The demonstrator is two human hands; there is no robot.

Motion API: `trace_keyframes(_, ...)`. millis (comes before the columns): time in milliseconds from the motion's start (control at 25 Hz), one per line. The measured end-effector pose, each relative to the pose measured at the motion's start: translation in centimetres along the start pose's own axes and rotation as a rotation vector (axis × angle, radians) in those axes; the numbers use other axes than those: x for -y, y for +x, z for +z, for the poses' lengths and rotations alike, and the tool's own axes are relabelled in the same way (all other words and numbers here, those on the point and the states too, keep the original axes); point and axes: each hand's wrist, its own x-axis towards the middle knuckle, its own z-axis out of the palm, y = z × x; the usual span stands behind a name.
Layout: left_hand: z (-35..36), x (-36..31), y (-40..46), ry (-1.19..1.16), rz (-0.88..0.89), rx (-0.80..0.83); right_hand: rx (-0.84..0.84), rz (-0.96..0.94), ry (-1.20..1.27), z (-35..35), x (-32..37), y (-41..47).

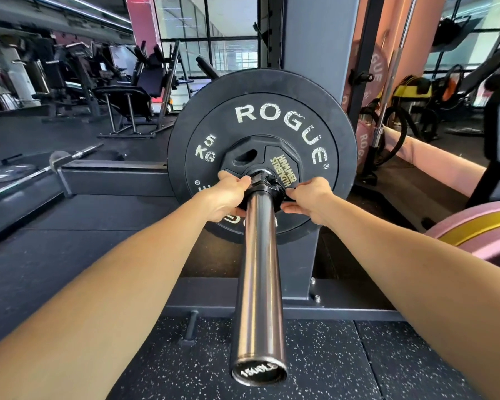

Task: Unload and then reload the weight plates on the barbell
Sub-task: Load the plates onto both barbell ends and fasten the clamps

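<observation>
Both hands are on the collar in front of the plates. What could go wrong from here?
1. The left hand and right hand pinch the collar right against the small plate; fingers might get nipped between them.
2. Once the collar is off, the small plate and the big plate could slide along the smooth sleeve toward the person.
3. Unloading this side may tip the bar.

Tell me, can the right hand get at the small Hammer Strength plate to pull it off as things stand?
Probably not yet. The right hand reaches the small plate, but the black collar sits on the sleeve in front, both hands gripping it. It must slide off first.
</observation>
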Motion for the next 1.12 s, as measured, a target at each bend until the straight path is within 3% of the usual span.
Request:
trace_keyframes(320, 0.2, 0.0, 2.9, 0.014, 0.015, 0.007, -0.038, -0.039, -0.005, 0.7, -0.1, 2.2)
trace_keyframes(720, 0.4, -1.1, 3.5, -0.256, -0.032, -0.032, -0.072, -0.027, -0.072, 1.0, 0.6, 2.4)
trace_keyframes(1120, 0.3, -1.1, 2.9, -0.186, -0.086, -0.102, -0.177, -0.339, -0.366, 1.1, 3.1, 0.6)
